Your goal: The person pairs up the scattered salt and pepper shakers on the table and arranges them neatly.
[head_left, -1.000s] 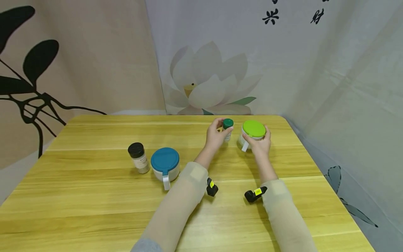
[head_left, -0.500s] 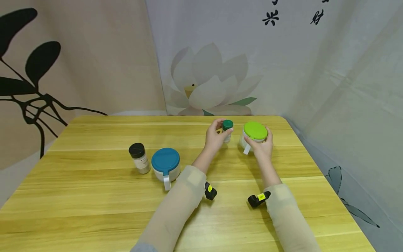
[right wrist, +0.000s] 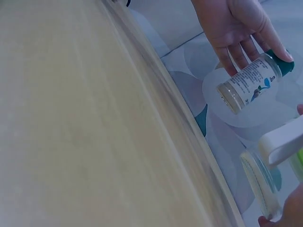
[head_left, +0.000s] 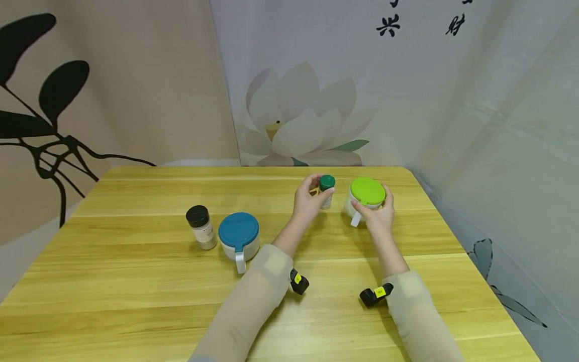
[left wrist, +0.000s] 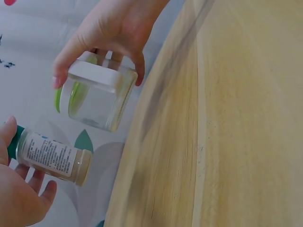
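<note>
My left hand (head_left: 307, 201) holds a small spice bottle (left wrist: 49, 156) with a green cap, thumb and fingers around its upper part. A printed label wraps the bottle, and pale powder shows at its base in the right wrist view. To the right of it, my right hand (head_left: 379, 210) grips a clear seasoning jar (left wrist: 92, 101) with a bright green lid (head_left: 368, 191) and a white handle (right wrist: 284, 142). Thumb and fingers span the jar's sides. Both containers are upright and apart, side by side over the far part of the table, their bases off the wood in the wrist views.
On the left of the wooden table (head_left: 149, 301) stand a black-capped spice bottle (head_left: 202, 229) and a seasoning jar with a blue lid (head_left: 238, 230), close together. The jar's handle faces the near side. A printed curtain (head_left: 307, 90) hangs behind the table's far edge.
Both hands have drawn slightly toward the near side with the spice bottle and the green-lidded jar. The jar has also shifted a little right. The blue-lidded jar and black-capped bottle stay put.
</note>
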Available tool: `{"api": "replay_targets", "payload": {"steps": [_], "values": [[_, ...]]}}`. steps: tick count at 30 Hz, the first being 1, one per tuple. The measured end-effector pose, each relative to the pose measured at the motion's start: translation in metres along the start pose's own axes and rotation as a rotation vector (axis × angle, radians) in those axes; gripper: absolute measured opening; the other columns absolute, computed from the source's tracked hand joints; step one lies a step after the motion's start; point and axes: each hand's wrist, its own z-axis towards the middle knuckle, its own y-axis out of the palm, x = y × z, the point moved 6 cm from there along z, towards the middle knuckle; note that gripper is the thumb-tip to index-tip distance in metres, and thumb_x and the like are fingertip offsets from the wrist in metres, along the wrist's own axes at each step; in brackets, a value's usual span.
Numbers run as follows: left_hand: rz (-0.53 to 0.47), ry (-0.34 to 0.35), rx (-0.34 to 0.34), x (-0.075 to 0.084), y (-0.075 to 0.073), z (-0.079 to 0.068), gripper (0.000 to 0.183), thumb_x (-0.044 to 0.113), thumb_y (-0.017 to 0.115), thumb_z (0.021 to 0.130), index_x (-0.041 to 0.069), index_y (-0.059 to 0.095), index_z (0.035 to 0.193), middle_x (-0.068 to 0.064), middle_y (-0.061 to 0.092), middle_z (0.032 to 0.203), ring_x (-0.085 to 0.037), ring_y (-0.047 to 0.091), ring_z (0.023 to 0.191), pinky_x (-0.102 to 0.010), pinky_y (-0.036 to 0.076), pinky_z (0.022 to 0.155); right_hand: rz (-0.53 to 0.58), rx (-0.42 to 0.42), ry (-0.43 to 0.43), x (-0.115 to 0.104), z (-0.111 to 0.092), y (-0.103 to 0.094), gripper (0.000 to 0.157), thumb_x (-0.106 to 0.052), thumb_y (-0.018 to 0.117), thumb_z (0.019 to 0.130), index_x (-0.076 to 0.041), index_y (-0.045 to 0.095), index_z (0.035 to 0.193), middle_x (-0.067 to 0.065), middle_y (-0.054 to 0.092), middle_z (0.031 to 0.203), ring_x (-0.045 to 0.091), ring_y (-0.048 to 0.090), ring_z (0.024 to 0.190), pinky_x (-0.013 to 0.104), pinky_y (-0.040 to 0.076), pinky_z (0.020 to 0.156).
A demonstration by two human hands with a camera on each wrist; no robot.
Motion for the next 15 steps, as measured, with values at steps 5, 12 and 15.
{"api": "replay_targets", "payload": {"steps": [5, 12, 15], "values": [[-0.011, 0.025, -0.003, 0.003, -0.002, -0.005, 0.041, 0.018, 0.076, 0.084, 0.007, 0.060, 0.120, -0.004, 0.064, 0.112, -0.018, 0.057, 0.106, -0.044, 0.044, 0.092, -0.002, -0.007, -0.016, -0.004, -0.004, -0.001, 0.096, -0.016, 0.085, 0.073, -0.018, 0.028, 0.150, 0.006, 0.033, 0.149, 0.023, 0.026, 0.137, 0.043, 0.016, 0.111], [-0.021, 0.059, -0.021, 0.010, -0.007, -0.013, 0.041, 0.018, 0.075, 0.085, 0.006, 0.060, 0.121, -0.007, 0.065, 0.112, -0.018, 0.058, 0.105, -0.042, 0.045, 0.092, 0.005, -0.023, -0.037, -0.006, -0.010, -0.004, 0.096, -0.012, 0.085, 0.073, -0.017, 0.028, 0.150, 0.007, 0.034, 0.148, 0.024, 0.029, 0.135, 0.045, 0.018, 0.111], [-0.023, 0.067, -0.028, 0.013, -0.010, -0.016, 0.041, 0.018, 0.075, 0.085, 0.007, 0.060, 0.121, -0.008, 0.064, 0.112, -0.019, 0.058, 0.105, -0.042, 0.044, 0.092, 0.005, -0.041, -0.047, -0.008, -0.013, -0.004, 0.096, -0.013, 0.084, 0.073, -0.017, 0.026, 0.150, 0.007, 0.033, 0.149, 0.025, 0.028, 0.136, 0.046, 0.017, 0.111]]}}
